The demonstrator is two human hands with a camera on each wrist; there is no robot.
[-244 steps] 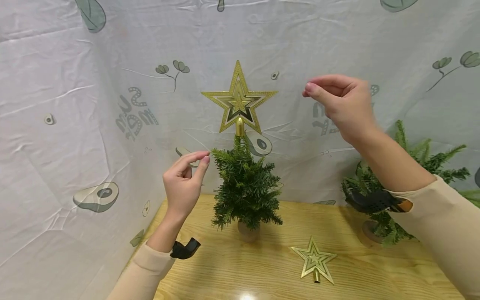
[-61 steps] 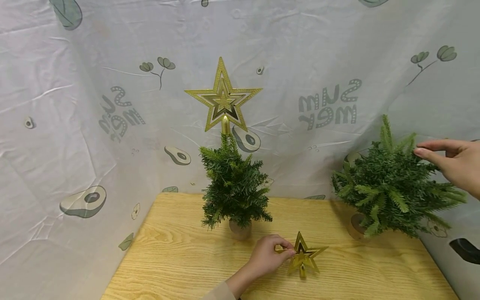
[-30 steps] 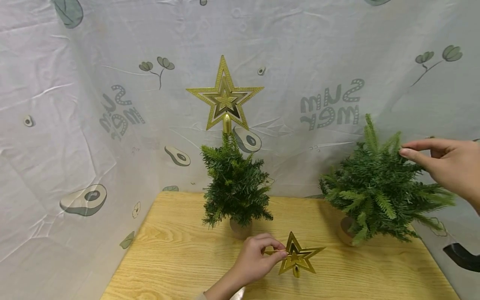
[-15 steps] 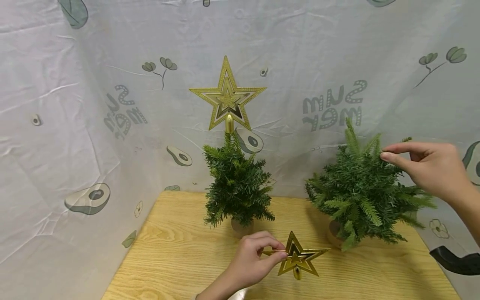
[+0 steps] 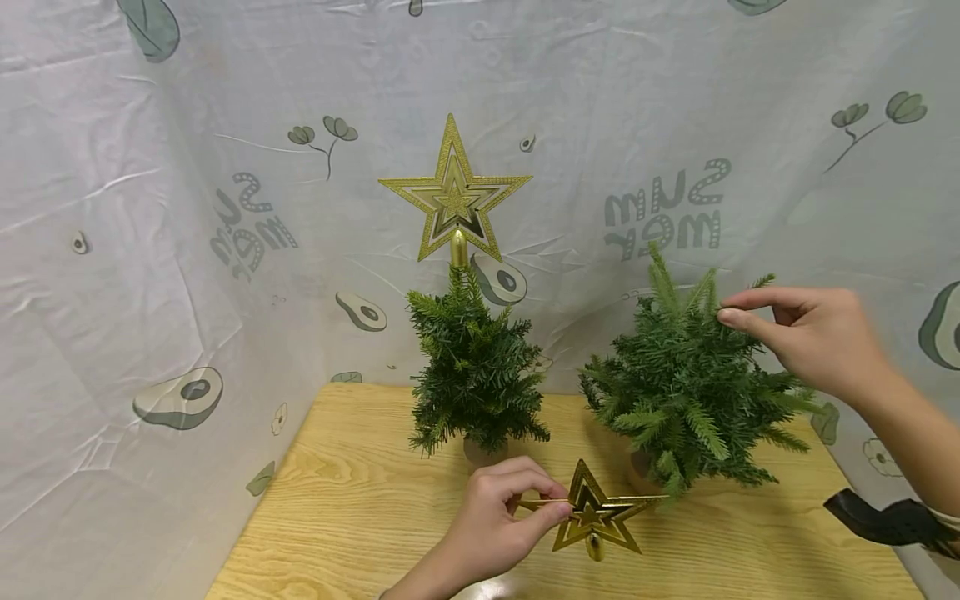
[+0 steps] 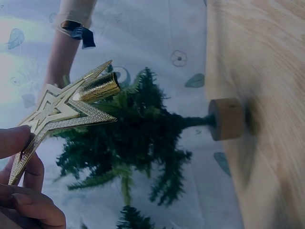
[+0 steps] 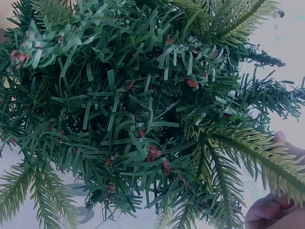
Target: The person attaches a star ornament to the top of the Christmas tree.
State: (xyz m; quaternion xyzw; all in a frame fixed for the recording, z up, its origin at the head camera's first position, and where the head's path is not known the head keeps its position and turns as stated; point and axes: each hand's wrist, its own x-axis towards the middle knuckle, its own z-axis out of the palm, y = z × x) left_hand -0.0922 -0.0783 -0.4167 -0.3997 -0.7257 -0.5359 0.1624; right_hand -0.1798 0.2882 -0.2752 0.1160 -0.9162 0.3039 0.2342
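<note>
My left hand (image 5: 498, 525) pinches one point of a gold star tree topper (image 5: 590, 515) low over the table. In the left wrist view the hollow socket of this star topper (image 6: 97, 88) shows at its base. My right hand (image 5: 817, 333) pinches an upper branch of the fuller artificial Christmas tree (image 5: 686, 392) on the right, whose round wooden base (image 6: 228, 119) is seen best in the left wrist view. Whether that base touches the table, I cannot tell. Green needles fill most of the right wrist view, with a few fingertips (image 7: 269, 207) at its lower right.
A slimmer small Christmas tree (image 5: 476, 367) stands left of centre, topped by another gold star (image 5: 456, 200). Behind the wooden table (image 5: 330, 467) hangs a pale printed cloth (image 5: 585, 75), which also covers the left side.
Gripped by the right hand, the fuller tree has shifted left toward the slimmer one. Earlier, both hands were raised beside the slimmer tree and the second star lay on the table; now the left hand holds it.
</note>
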